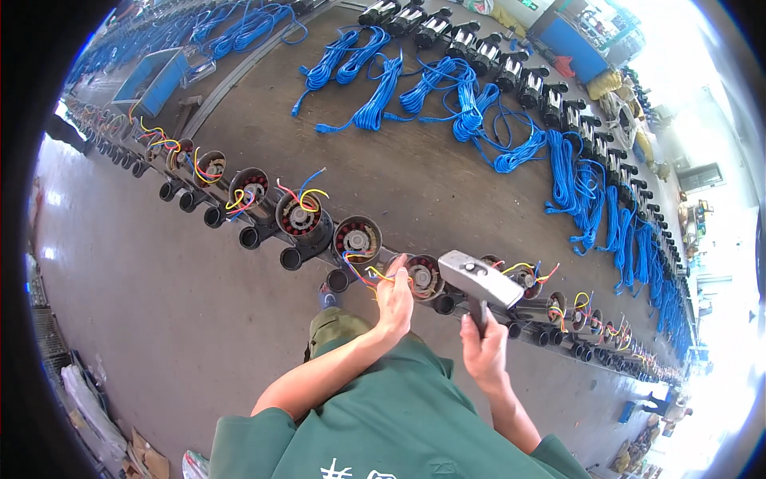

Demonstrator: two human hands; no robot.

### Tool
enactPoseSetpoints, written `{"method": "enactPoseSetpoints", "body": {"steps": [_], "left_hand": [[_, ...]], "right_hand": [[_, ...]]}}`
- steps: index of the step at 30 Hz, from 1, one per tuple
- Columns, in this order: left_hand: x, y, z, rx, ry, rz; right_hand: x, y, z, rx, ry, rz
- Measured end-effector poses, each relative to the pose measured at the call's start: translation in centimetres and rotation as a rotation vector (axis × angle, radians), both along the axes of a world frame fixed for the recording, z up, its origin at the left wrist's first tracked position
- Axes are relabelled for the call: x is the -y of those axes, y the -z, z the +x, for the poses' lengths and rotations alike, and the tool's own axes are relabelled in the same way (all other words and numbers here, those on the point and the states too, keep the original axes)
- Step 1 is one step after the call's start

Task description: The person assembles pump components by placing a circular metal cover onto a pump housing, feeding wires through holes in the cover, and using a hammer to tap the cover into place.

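My right hand [485, 347] is closed round the dark handle of a hammer [481, 279]. Its broad grey metal head is raised and covers part of the row behind it. My left hand [394, 303] has its fingers stretched out against the left side of an open round motor housing [424, 277], with copper-red windings and a metal centre inside. Yellow, red and blue wires [373, 276] come out beside my left fingers. Left of that hand stands another open motor housing [358, 239], with a black pipe opening [338, 280] below it.
A long row of similar motor housings [302, 215] with loose coloured wires runs across in front of me. Beyond it lie coiled blue cables [469, 116] joined to a line of black pumps [487, 54]. A blue crate [152, 82] stands at the far left.
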State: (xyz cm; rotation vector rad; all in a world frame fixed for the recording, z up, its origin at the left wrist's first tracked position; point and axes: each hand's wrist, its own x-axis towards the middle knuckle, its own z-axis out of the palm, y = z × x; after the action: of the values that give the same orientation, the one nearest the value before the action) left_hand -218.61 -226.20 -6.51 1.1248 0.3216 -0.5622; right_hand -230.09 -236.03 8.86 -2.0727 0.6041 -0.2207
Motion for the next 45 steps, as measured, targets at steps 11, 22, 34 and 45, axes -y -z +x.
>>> {"method": "enactPoseSetpoints", "body": {"steps": [11, 22, 34, 45], "left_hand": [[-0.2, 1.6, -0.2, 0.063, 0.029, 0.054], [-1.2, 2.0, 1.9, -0.002, 0.113, -0.078], [-1.2, 5.0, 1.7, -0.049, 0.167, -0.162], [-1.1, 2.5, 1.8, -0.113, 0.177, -0.116]], "right_hand": [[0.6, -1.2, 0.7, -0.162, -0.059, -0.024], [1.6, 1.5, 1.3, -0.301, -0.049, 0.018], [0.9, 3.2, 0.7, -0.343, -0.094, -0.098], [1.6, 7.2, -0.3, -0.244, -0.107, -0.146]]}}
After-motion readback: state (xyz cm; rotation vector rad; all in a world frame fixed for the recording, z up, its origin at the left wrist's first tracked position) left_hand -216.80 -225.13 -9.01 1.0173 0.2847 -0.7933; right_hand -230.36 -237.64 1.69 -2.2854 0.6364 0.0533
